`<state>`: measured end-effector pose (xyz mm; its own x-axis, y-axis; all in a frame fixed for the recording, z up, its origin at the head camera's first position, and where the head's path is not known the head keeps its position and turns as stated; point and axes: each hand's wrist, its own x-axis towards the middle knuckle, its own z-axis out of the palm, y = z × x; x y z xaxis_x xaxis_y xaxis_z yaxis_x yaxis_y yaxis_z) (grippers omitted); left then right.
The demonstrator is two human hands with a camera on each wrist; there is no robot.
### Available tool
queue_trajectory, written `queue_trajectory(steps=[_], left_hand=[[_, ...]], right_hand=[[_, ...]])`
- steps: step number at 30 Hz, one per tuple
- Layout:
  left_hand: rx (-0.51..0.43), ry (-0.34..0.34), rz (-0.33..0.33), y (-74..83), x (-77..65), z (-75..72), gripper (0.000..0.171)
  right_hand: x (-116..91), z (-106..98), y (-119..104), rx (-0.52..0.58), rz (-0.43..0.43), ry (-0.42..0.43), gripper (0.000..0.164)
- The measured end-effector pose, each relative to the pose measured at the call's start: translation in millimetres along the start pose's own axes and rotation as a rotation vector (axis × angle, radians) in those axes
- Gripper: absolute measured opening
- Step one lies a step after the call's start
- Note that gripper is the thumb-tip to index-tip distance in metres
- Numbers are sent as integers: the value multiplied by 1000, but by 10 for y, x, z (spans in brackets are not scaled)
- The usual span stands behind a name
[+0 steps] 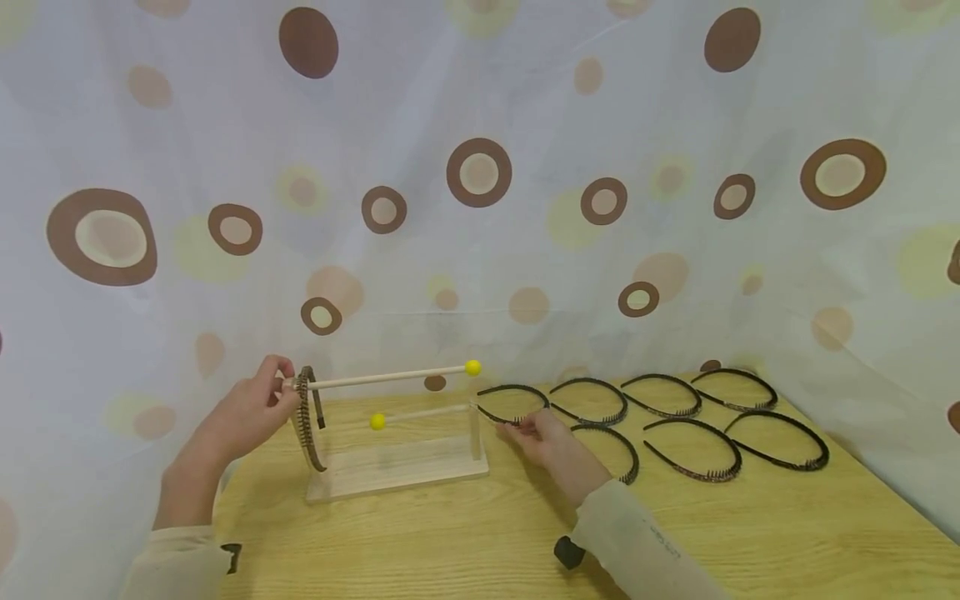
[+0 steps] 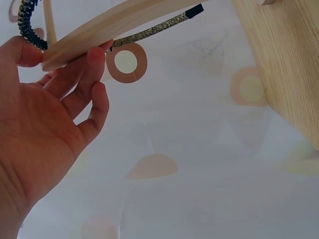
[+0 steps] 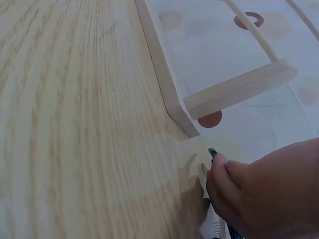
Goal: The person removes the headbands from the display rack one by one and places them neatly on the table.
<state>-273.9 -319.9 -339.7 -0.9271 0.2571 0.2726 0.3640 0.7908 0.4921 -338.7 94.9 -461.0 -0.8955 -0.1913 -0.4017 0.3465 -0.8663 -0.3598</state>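
Observation:
My left hand (image 1: 243, 412) grips the top of the left post (image 2: 124, 25) of a wooden display stand (image 1: 397, 468), its thumb and fingers on either side. Beside that hand, a brown toothed headband (image 1: 304, 417) hangs over the left end of the upper rod (image 1: 397, 377). On the table right of the stand, my right hand (image 1: 551, 450) pinches a dark headband (image 1: 545, 397) near its front. A small dark tip (image 3: 213, 152) pokes out from the fingers in the right wrist view; the rest of that headband is mostly hidden there.
Several more dark headbands lie in two rows on the right, among them one (image 1: 663, 377) at the back and one (image 1: 738, 458) in front. Both rods end in a yellow ball (image 1: 472, 367). A patterned curtain (image 1: 525, 250) hangs behind the wooden table (image 1: 390, 542).

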Motion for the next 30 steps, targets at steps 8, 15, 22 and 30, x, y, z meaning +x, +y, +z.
queue_trajectory(steps=[8,15,22,30], left_hand=[[-5,-20,3,50,14,-39,28],[0,-41,3,96,37,-77,29],[-9,-71,-7,100,-9,-72,28],[-42,-105,-55,83,-38,-90,29]], right_hand=[[-128,71,-66,-83,50,-80,72],[-155,78,-87,-256,-32,-79,78],[-173,54,-83,-296,-63,-62,79],[-409,358,-166,-471,-248,-159,53]])
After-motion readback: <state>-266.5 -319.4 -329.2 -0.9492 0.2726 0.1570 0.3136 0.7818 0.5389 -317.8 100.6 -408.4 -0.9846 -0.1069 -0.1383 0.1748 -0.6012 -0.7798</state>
